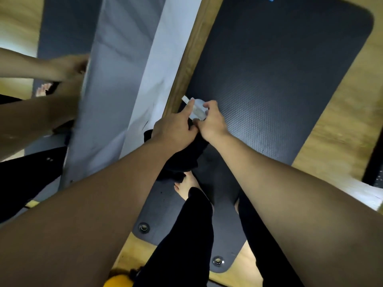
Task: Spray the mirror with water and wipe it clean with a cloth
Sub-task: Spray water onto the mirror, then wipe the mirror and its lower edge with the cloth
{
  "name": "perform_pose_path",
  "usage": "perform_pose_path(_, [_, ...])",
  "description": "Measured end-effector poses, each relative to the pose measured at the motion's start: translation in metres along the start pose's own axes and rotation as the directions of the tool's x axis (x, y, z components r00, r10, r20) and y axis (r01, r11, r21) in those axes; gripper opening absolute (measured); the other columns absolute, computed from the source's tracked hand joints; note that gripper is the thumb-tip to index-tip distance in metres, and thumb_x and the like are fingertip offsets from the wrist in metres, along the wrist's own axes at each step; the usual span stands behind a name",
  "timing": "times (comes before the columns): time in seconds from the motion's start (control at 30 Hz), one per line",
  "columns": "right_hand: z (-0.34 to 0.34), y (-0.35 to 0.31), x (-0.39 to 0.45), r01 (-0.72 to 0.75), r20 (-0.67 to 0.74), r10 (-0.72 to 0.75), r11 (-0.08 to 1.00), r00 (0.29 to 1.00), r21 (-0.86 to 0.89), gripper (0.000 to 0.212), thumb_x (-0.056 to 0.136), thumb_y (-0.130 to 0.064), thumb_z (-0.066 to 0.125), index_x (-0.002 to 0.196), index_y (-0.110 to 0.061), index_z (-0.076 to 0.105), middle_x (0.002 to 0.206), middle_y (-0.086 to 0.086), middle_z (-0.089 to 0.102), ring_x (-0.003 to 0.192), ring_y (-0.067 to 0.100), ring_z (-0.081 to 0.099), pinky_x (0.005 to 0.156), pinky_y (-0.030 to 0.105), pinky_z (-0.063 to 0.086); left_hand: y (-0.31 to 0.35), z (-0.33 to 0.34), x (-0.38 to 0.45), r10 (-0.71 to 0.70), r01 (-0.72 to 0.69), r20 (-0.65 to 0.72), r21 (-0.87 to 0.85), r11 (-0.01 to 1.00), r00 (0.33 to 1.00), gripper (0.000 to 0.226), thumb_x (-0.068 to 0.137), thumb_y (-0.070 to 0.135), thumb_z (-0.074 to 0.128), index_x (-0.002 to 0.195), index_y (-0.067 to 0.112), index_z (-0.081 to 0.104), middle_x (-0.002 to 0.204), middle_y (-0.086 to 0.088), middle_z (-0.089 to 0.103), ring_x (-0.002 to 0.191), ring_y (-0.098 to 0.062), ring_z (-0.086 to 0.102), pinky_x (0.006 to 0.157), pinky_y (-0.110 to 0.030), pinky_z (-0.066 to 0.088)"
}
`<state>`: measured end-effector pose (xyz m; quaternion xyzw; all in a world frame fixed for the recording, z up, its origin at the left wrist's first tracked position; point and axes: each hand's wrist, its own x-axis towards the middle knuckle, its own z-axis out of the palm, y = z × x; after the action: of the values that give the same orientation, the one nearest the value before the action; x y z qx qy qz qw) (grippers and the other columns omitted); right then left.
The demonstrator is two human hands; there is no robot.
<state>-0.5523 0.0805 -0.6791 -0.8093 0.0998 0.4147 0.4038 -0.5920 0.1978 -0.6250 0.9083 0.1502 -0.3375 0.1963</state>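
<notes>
Translucent white plastic spray bottle (197,109) is sitting between both hands: right hand (211,121) gripping it, left hand (176,129) clutching the black cloth (186,154) beside the wood-framed mirror (124,79).

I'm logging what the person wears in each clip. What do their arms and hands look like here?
Both forearms are bare, with no sleeves in view. The left hand and right hand wear no gloves, and no rings, watch or bracelets can be seen.

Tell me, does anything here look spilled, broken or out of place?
Nothing stands out. The left hand holds a black cloth, the right hand grips a small clear spray bottle beside the wooden-framed mirror. No spill shows on the dark grey floor mat.
</notes>
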Motion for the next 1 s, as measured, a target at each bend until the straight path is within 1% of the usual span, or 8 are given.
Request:
perform_pose_path(0.17, [-0.050, -0.045, -0.056, 0.049, -0.022, -0.050, 0.998, 0.999, -0.035, 0.035, 0.095, -0.023, 0.065, 0.128, -0.020, 0.057, 0.124, 0.001, 0.063, 0.109, 0.019, 0.059, 0.081, 0.028, 0.044, 0.036, -0.061, -0.042, -0.036, 0.036, -0.014, -0.009, 0.999, 0.999, 0.073, 0.102, 0.039, 0.048, 0.163, 0.037, 0.009, 0.106, -0.010, 0.069, 0.094, -0.032, 0.065, 0.078, -0.039, 0.053])
perform_pose_path(0.33, [-0.119, -0.124, -0.139, 0.147, 0.037, -0.148, 0.989, 0.988, 0.029, 0.014, 0.094, -0.019, 0.060, 0.100, -0.023, 0.071, 0.097, -0.006, 0.071, 0.092, 0.015, 0.064, 0.073, 0.027, 0.047, 0.094, -0.161, -0.113, -0.003, 0.003, -0.088, -0.001, 1.000, 0.996, 0.064, 0.103, 0.032, 0.046, 0.162, 0.034, 0.022, 0.132, -0.010, 0.065, 0.116, -0.036, 0.062, 0.086, -0.037, 0.047])
perform_pose_path(0.5, [-0.211, -0.231, -0.248, 0.334, 0.053, -0.341, 0.937, 0.939, 0.105, 0.033, 0.095, 0.003, 0.047, 0.085, -0.021, 0.067, 0.079, -0.010, 0.066, 0.067, -0.008, 0.059, 0.060, 0.009, 0.040, 0.164, -0.291, -0.205, 0.079, -0.076, -0.231, 0.019, 0.997, 0.970, 0.059, 0.104, 0.030, 0.046, 0.160, 0.031, 0.028, 0.128, -0.012, 0.066, 0.114, -0.037, 0.064, 0.090, -0.042, 0.053])
perform_pose_path(0.63, [-0.288, -0.324, -0.345, 0.460, 0.058, -0.467, 0.882, 0.882, 0.105, 0.039, 0.099, -0.002, 0.042, 0.084, -0.026, 0.068, 0.087, -0.006, 0.070, 0.085, 0.010, 0.062, 0.073, 0.020, 0.047, 0.223, -0.404, -0.291, 0.192, -0.177, -0.443, 0.074, 0.981, 0.876, 0.056, 0.102, 0.030, 0.048, 0.157, 0.035, 0.037, 0.148, 0.001, 0.058, 0.123, -0.030, 0.062, 0.096, -0.041, 0.053])
perform_pose_path(0.7, [-0.323, -0.375, -0.397, 0.548, 0.027, -0.563, 0.814, 0.826, 0.193, 0.037, 0.101, -0.005, 0.042, 0.085, -0.024, 0.070, 0.083, -0.006, 0.074, 0.086, 0.013, 0.068, 0.080, 0.032, 0.052, 0.253, -0.462, -0.337, 0.245, -0.216, -0.565, 0.119, 0.969, 0.788, 0.052, 0.100, 0.031, 0.049, 0.151, 0.038, 0.046, 0.143, 0.002, 0.062, 0.124, -0.028, 0.061, 0.098, -0.040, 0.051])
perform_pose_path(0.8, [-0.369, -0.445, -0.477, 0.616, -0.030, -0.697, 0.613, 0.717, 0.494, 0.031, 0.105, -0.010, 0.042, 0.092, -0.017, 0.070, 0.076, -0.005, 0.076, 0.075, 0.008, 0.072, 0.071, 0.027, 0.054, 0.296, -0.551, -0.408, 0.318, -0.275, -0.710, 0.179, 0.945, 0.628, 0.045, 0.096, 0.041, 0.047, 0.140, 0.040, 0.057, 0.137, 0.002, 0.067, 0.125, -0.028, 0.060, 0.101, -0.042, 0.050])
perform_pose_path(0.87, [-0.396, -0.489, -0.528, 0.638, -0.063, -0.795, 0.434, 0.603, 0.637, 0.032, 0.107, -0.023, 0.043, 0.106, -0.008, 0.070, 0.095, 0.008, 0.078, 0.095, 0.021, 0.073, 0.083, 0.032, 0.056, 0.322, -0.614, -0.463, 0.357, -0.292, -0.802, 0.238, 0.926, 0.479, 0.039, 0.097, 0.048, 0.049, 0.132, 0.040, 0.062, 0.128, 0.006, 0.071, 0.121, -0.027, 0.061, 0.099, -0.041, 0.050])
perform_pose_path(1.0, [-0.433, -0.557, -0.617, 0.728, -0.083, -0.968, 0.121, 0.238, 0.675, 0.081, 0.087, -0.073, 0.051, 0.142, -0.014, 0.054, 0.139, 0.009, 0.062, 0.133, 0.022, 0.054, 0.113, 0.043, 0.038, 0.360, -0.710, -0.575, 0.381, -0.398, -0.920, 0.317, 0.861, 0.093, 0.044, 0.087, 0.062, 0.043, 0.107, 0.033, 0.070, 0.106, 0.010, 0.076, 0.103, -0.023, 0.069, 0.091, -0.043, 0.054])
